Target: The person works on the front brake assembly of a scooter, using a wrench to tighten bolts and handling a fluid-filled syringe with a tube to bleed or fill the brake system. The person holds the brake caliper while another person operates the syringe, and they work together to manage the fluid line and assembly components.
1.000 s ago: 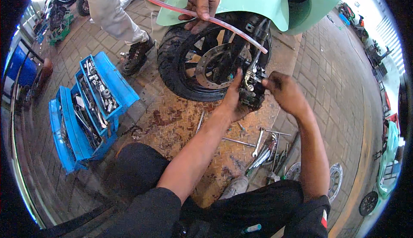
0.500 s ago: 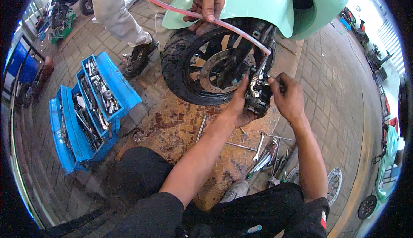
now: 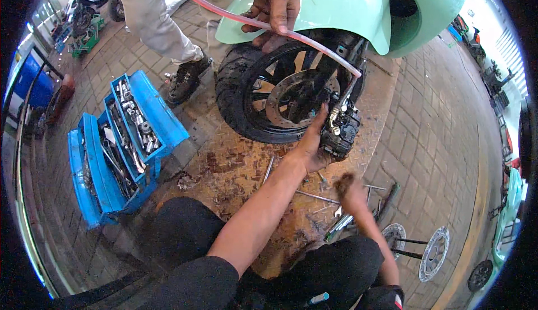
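My left hand (image 3: 314, 148) is closed around a black brake caliper (image 3: 343, 133) with metal fittings, held up beside the front wheel (image 3: 232, 83) and its brake disc (image 3: 274, 108). A thin hose runs up from the caliper. Smeared by motion, my right hand (image 3: 351, 195) is over the wrenches and other hand tools (image 3: 339, 228) on the rusty metal plate (image 3: 230, 167); its fingers cannot be made out. From the far side, a co-worker's hand (image 3: 277, 7) holds a clear tube with pinkish-red fluid (image 3: 224, 14), its free end just above the caliper.
Left of the plate stands an open blue toolbox (image 3: 126, 147) full of sockets and wrenches. The co-worker's shoe (image 3: 189, 80) is behind it. A mint-green fender (image 3: 336, 7) overhangs the wheel. Two metal discs joined by black rods (image 3: 432, 257) lie at the lower right.
My right hand has left the caliper and moved down toward the tools. My left hand still holds the caliper. The co-worker's hand and tube keep nearly the same place.
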{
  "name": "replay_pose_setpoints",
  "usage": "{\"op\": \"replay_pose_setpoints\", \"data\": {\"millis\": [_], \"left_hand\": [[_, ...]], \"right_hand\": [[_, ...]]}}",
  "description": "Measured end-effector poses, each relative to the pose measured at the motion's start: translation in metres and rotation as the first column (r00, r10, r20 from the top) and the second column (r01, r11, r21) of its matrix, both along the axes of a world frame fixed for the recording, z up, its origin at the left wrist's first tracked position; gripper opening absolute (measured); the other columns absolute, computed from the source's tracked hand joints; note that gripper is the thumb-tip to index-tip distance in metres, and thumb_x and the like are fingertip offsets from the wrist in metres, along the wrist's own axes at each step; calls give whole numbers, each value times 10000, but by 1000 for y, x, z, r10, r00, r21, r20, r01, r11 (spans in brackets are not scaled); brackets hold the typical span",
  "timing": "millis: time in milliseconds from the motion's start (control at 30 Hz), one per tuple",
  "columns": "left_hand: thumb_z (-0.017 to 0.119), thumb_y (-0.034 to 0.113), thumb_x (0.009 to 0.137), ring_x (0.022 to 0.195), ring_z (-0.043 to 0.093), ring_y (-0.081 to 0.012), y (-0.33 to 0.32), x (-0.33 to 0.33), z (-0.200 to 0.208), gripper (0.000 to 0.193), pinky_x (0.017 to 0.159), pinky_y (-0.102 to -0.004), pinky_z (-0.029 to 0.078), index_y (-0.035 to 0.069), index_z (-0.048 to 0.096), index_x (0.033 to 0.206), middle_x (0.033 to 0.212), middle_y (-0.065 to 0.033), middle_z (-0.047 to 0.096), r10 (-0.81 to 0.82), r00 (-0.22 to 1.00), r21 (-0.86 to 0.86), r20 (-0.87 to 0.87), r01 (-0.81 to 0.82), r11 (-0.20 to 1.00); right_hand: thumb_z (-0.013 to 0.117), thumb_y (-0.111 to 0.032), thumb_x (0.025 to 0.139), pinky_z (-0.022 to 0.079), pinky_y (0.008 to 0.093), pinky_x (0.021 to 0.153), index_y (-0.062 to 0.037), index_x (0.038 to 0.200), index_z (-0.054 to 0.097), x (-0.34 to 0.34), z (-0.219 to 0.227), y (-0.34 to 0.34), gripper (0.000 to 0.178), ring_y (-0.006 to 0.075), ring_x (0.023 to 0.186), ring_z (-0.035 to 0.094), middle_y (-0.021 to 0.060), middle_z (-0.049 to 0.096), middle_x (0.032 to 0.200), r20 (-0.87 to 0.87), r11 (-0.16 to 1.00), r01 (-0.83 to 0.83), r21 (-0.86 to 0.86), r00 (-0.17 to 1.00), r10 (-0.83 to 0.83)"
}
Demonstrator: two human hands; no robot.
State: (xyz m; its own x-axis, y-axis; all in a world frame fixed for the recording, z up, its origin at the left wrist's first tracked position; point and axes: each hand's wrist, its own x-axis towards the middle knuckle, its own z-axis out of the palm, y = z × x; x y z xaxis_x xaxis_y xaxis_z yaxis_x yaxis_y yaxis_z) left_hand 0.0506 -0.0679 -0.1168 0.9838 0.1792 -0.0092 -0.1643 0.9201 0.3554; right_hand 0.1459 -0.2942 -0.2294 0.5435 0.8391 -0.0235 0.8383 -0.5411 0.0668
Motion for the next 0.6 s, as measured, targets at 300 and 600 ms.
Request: {"op": "replay_pose_setpoints", "data": {"millis": [300,600], "left_hand": [[492,710,828,817,620,-196,9,-6,-17,636,708,-382,510,150,614,1104,944,-35,659,4,998,-72,-67,-9,997],[469,714,836,753,616,-176,9,-18,-2,623,644,-352,506,171,619,1103,913,-8,657,-47,995,-179,-89,31,983]], "right_hand": [[633,-235,840,536,424,727,-64,926,675,-59,327,201,196,314,878,667,171,668,883,423,880,-467,84,817,393],[595,-221,879,499,477,766,0,897,653,-31,302,194,229,393,864,642,234,649,844,-89,909,-322,265,931,355]]}}
